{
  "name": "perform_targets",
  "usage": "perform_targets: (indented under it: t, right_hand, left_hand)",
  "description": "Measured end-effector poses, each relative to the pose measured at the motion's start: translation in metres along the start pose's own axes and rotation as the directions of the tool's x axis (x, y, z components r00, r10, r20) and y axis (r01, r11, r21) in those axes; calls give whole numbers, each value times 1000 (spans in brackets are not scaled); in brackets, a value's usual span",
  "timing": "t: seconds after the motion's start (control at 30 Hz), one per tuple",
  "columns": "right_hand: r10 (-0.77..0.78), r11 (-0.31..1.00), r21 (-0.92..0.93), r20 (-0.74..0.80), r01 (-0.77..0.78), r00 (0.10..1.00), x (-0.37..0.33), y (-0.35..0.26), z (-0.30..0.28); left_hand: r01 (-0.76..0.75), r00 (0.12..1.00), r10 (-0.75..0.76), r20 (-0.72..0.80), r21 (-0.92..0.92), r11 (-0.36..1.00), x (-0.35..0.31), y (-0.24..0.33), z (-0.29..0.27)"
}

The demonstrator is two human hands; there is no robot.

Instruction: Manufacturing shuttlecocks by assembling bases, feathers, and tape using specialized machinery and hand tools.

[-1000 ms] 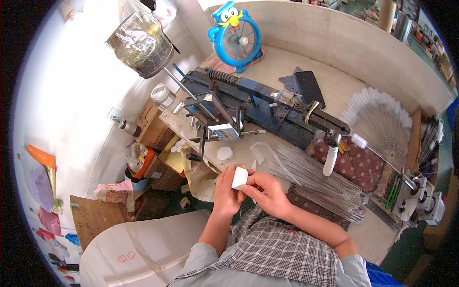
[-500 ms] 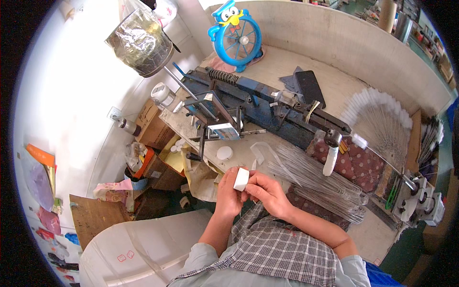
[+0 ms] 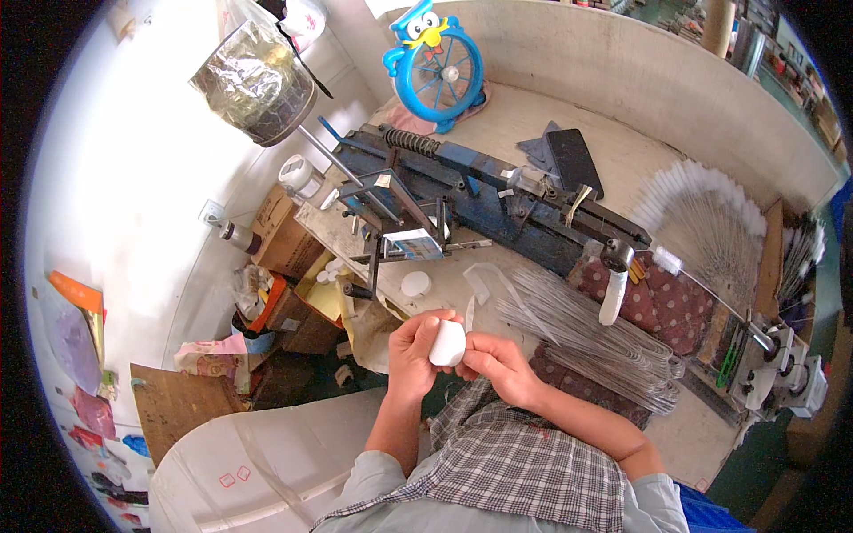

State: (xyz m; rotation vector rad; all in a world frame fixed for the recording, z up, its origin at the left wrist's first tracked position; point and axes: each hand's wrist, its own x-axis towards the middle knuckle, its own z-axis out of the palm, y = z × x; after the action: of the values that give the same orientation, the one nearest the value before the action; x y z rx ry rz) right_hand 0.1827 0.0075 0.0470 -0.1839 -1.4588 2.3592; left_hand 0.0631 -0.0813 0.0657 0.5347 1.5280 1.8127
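Note:
A small white roll, thick and disc-like, is held up in front of my apron. My left hand grips it from the left, with the thumb along its edge. My right hand is closed at the roll's right side, thumb and fingers pinched together; what lies under those fingertips is hidden. A narrow white strip shows just above the right fingers, near a longer translucent strip lying on the bench. Beyond the hands, a flat white disc rests on the bench top.
A blue metal bench machine with a white-handled crank spans the bench. Bundled looped wires lie to my right, white-tipped brushes behind them. A phone, a blue cartoon wheel and a foil-covered lamp stand farther off.
The white roll has turned in my hands, from showing its narrow side to showing more of its round face. My left hand has shifted slightly left.

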Motion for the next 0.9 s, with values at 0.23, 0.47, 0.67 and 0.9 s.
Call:
perform_targets:
  t: [0.23,0.47,0.67,0.9]
  right_hand:
    - [20,999,-25,4,-20,1000,-2,0,-1]
    - [-107,971,-217,-26,99,994,0,2,-3]
    - [-99,990,-95,10,99,995,0,2,-2]
    - [-87,988,-122,49,92,995,0,1,-3]
  left_hand:
    - [-197,971,208,118,-99,975,4,-5,-7]
    - [-372,903,337,267,92,923,5,-5,-11]
    - [-415,892,358,277,187,890,6,-4,-13]
    - [-378,912,346,219,125,918,7,-5,-13]
